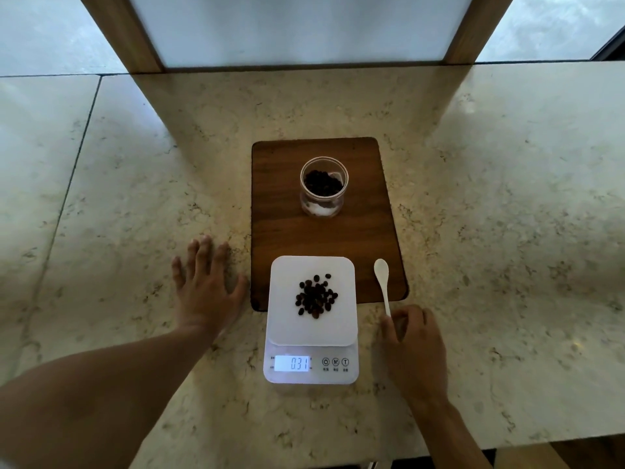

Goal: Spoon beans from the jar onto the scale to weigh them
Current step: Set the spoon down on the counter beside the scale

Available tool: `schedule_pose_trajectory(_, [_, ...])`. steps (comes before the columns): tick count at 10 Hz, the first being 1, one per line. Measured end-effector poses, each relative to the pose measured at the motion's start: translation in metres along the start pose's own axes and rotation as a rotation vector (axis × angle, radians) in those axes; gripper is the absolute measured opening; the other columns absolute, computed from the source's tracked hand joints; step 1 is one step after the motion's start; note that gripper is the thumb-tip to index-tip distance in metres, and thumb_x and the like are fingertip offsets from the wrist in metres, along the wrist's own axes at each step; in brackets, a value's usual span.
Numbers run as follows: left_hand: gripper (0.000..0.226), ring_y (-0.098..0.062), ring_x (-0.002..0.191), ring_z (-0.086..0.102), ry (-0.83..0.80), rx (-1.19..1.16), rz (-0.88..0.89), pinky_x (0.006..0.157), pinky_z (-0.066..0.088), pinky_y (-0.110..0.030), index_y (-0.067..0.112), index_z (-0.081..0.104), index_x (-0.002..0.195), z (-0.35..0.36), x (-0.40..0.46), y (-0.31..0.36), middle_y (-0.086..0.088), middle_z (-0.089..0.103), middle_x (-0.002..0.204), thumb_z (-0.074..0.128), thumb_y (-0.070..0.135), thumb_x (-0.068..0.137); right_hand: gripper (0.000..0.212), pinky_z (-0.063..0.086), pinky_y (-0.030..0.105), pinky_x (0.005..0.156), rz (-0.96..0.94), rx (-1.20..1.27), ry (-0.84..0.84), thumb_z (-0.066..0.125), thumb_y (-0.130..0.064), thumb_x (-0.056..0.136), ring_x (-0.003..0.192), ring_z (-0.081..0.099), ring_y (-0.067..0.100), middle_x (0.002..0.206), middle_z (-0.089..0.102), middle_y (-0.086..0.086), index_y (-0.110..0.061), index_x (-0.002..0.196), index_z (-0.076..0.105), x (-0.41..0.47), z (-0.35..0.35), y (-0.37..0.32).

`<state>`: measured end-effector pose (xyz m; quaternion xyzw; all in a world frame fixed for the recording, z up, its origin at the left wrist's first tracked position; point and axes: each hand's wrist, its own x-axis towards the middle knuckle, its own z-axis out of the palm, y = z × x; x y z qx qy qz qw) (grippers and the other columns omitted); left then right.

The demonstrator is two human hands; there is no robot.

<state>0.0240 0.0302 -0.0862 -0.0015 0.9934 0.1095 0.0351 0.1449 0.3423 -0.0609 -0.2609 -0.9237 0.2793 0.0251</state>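
An open glass jar point(323, 186) with dark beans in it stands upright on a dark wooden board point(365, 231). In front of it a white scale point(338, 275) carries a small heap of beans point(315, 295); its lit display point(293, 363) reads 031. A white spoon point(383, 282) lies to the right of the scale, bowl pointing away from me. My right hand point(411, 343) pinches the end of its handle. My left hand point(204, 286) lies flat on the counter left of the board, fingers spread, holding nothing.
The stone counter point(507, 198) stretches wide on both sides. A wood-framed pale panel point(291, 28) rises at the counter's far edge. The counter's near edge runs just below my right forearm.
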Motion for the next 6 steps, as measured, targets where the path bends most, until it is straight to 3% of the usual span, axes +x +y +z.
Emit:
schedule_pose_trajectory(2, [0.075, -0.026, 0.154, 0.001, 0.004, -0.007, -0.004, 0.123, -0.001, -0.053, 0.021, 0.029, 0.152, 0.002, 0.000, 0.000, -0.010, 0.017, 0.165, 0.034, 0.059, 0.088, 0.020, 0.045, 0.029, 0.065, 0.026, 0.000, -0.052, 0.067, -0.029, 0.088, 0.078, 0.054, 0.018, 0.094, 0.057, 0.003, -0.014, 0.099, 0.060, 0.002, -0.004, -0.004])
schedule_pose_trajectory(3, [0.076, -0.025, 0.154, -0.002, -0.022, 0.012, -0.019, 0.123, -0.003, -0.052, 0.022, 0.025, 0.153, 0.001, -0.001, 0.000, -0.010, 0.015, 0.166, 0.031, 0.061, 0.088, 0.026, 0.052, 0.035, 0.069, 0.031, -0.056, -0.119, 0.067, -0.029, 0.088, 0.085, 0.055, 0.022, 0.102, 0.057, 0.007, -0.013, 0.106, 0.058, 0.004, -0.010, -0.010])
schedule_pose_trajectory(4, [0.079, -0.024, 0.153, -0.008, -0.073, 0.037, -0.029, 0.123, -0.005, -0.052, 0.021, 0.018, 0.156, -0.006, -0.003, 0.004, -0.009, 0.009, 0.167, 0.026, 0.062, 0.089, 0.038, 0.053, 0.042, 0.078, 0.018, -0.103, -0.175, 0.069, -0.028, 0.087, 0.098, 0.055, 0.028, 0.112, 0.057, 0.014, -0.008, 0.117, 0.055, 0.008, -0.021, -0.017])
schedule_pose_trajectory(6, [0.079, -0.025, 0.152, -0.017, -0.225, 0.026, -0.062, 0.121, -0.012, -0.052, 0.023, 0.007, 0.158, -0.014, 0.003, 0.004, -0.008, -0.006, 0.168, 0.025, 0.065, 0.094, 0.048, 0.050, 0.040, 0.090, -0.061, -0.209, -0.302, 0.061, -0.030, 0.091, 0.112, 0.052, 0.031, 0.131, 0.050, 0.019, -0.007, 0.132, 0.049, 0.025, -0.042, -0.030])
